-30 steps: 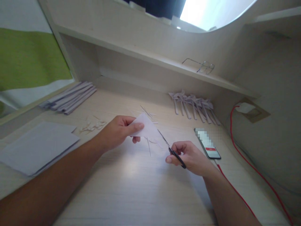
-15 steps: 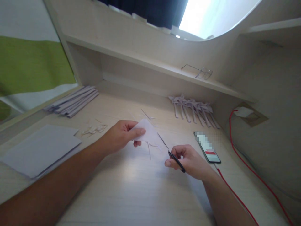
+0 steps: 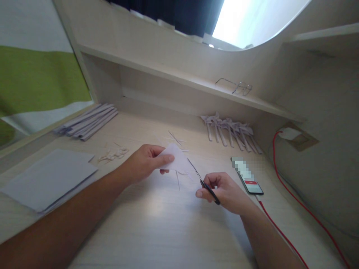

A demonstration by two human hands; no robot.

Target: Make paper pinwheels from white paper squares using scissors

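My left hand (image 3: 144, 162) pinches a folded white paper triangle (image 3: 178, 160) just above the light wooden desk (image 3: 157, 231). My right hand (image 3: 224, 190) grips small black-handled scissors (image 3: 204, 183), and their thin blades point up-left and meet the paper's right edge. A few thin paper slivers (image 3: 177, 178) lie on the desk under the paper.
A stack of white sheets (image 3: 47, 179) lies at the left, with folded paper strips (image 3: 86, 121) behind it and small scraps (image 3: 113, 154) between. Several paper pieces with stems (image 3: 231, 130) lie at the back right. A phone (image 3: 246, 175) on a red cable (image 3: 294, 198) is at the right. Glasses (image 3: 238, 86) rest on the shelf.
The view has tilted slightly, so everything sits a little lower in frame. My right hand and scissors have edged slightly left toward the paper. My left hand still holds the paper the same way.
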